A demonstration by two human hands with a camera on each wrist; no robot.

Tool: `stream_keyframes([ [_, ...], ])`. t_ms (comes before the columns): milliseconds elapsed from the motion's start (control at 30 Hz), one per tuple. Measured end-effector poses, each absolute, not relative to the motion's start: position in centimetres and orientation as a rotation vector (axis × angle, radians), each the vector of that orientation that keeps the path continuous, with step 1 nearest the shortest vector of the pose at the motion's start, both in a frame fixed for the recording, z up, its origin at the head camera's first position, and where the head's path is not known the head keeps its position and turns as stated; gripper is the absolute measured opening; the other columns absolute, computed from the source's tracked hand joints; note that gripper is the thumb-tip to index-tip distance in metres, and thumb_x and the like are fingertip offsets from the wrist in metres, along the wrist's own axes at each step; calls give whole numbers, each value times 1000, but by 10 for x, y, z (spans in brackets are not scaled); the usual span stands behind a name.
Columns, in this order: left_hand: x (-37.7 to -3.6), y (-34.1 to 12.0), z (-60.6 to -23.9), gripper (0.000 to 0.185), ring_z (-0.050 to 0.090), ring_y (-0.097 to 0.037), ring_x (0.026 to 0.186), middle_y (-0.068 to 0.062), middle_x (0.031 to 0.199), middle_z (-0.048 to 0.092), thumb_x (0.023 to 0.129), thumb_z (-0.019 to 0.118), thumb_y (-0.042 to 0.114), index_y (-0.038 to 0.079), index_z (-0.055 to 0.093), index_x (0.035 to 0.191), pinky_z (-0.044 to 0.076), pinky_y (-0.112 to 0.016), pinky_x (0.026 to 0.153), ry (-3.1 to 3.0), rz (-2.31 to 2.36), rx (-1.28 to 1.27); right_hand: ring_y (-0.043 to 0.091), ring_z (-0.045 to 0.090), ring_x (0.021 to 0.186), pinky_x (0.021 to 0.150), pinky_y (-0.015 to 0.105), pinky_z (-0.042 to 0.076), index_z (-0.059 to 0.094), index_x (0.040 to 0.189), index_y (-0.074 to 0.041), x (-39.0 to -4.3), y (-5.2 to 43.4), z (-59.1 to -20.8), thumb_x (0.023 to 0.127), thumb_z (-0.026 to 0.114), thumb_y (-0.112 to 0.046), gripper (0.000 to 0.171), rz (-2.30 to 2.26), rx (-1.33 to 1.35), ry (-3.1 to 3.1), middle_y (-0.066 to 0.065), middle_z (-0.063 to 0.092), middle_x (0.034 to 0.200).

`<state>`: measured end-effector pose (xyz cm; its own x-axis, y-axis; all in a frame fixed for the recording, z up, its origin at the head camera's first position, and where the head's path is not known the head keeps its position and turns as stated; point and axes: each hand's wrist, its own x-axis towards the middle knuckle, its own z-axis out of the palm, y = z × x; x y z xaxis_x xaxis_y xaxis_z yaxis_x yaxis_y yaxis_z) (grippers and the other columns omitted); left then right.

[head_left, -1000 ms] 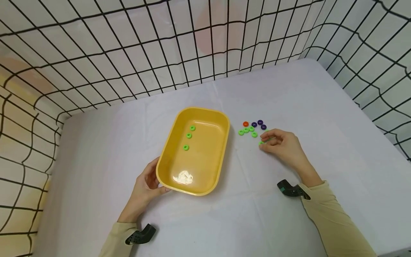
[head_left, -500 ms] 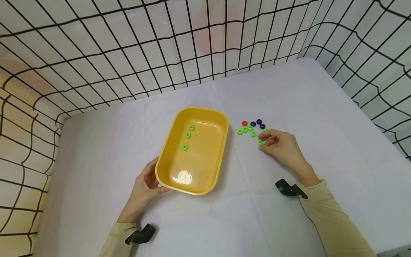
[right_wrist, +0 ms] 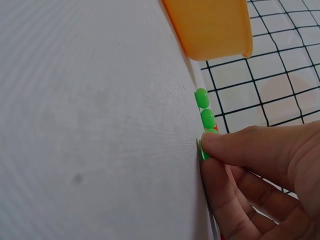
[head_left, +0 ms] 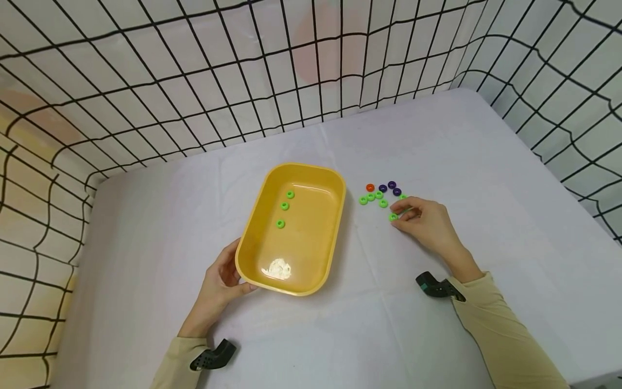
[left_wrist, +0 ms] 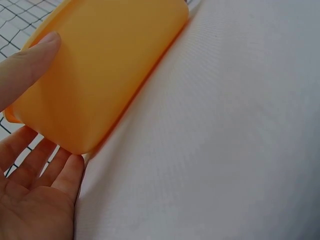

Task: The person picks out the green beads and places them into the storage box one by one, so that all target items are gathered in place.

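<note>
At the left, the left hand (head_left: 221, 283) holds the near left corner of the yellow tray (head_left: 311, 270): its thumb lies along the outer wall and its fingers (left_wrist: 47, 165) curl under the corner, as the left wrist view shows. The tray sits on the white-covered table (head_left: 146, 227), and in it lie three green rings (head_left: 284, 206) in a loose line toward its far left side.

To the right of the tray, on the table, is a small cluster of rings: one orange ring (head_left: 370, 187), three purple rings (head_left: 391, 185) at the far side, and four green ones (head_left: 371, 197) in a curved row just in front of them.

Further right, the right hand (head_left: 427, 224) rests on the table with its fingers (right_wrist: 235, 150) narrowed to a pinch on another green ring (head_left: 393, 216), which stands at the near edge of the cluster, touching the cloth. One more green ring shows partly behind the fingers.

A black wire grid (head_left: 194, 70) fences the table on three sides.
</note>
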<state>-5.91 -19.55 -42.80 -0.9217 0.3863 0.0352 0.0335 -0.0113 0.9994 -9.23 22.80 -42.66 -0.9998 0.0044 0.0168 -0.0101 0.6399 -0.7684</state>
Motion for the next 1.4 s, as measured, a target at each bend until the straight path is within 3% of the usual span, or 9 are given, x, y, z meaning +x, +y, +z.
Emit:
stream_keyframes([
  [300, -58, -194, -426, 86, 40, -26, 123, -14, 142, 33, 68, 73, -12, 6, 31, 141, 39, -25, 102, 2012, 2020, 419, 10, 60, 67, 60, 17, 45, 68, 98, -8, -92, 228, -425, 76, 74, -12, 24, 1365, 2, -2816, 6, 68, 76],
  [567, -58, -196, -425, 86, 41, -26, 123, -15, 142, 33, 68, 73, -12, 5, 31, 141, 38, -24, 102, 2018, 2023, 430, 9, 62, 68, 61, 15, 48, 67, 99, -6, -98, 223, -420, 76, 74, -11, 25, 1448, 29, -2792, 10, 69, 93],
  [833, -59, -197, -426, 85, 41, -26, 123, -17, 142, 33, 69, 72, -11, 4, 30, 141, 38, -25, 102, 2003, 2029, 464, 12, 61, 73, 63, 20, 47, 68, 99, -12, -111, 207, -390, 75, 74, -12, 25, 1460, 40, -2804, 3, 68, 95],
  [1033, -59, -198, -429, 84, 40, -28, 123, -16, 142, 33, 69, 72, -12, 3, 31, 141, 38, -25, 102, 1962, 2058, 454, 14, 60, 75, 58, 24, 52, 67, 98, -10, -131, 170, -350, 76, 74, -12, 24, 1445, 345, -2800, 1, 67, 93],
  [1400, -61, -198, -427, 84, 39, -28, 125, -14, 142, 34, 69, 74, -8, 6, 31, 141, 37, -25, 103, 1971, 2053, 452, 11, 60, 73, 68, 21, 53, 66, 97, -6, -145, 72, -298, 79, 69, -9, 19, 1264, 961, -2862, 2, 65, 93],
])
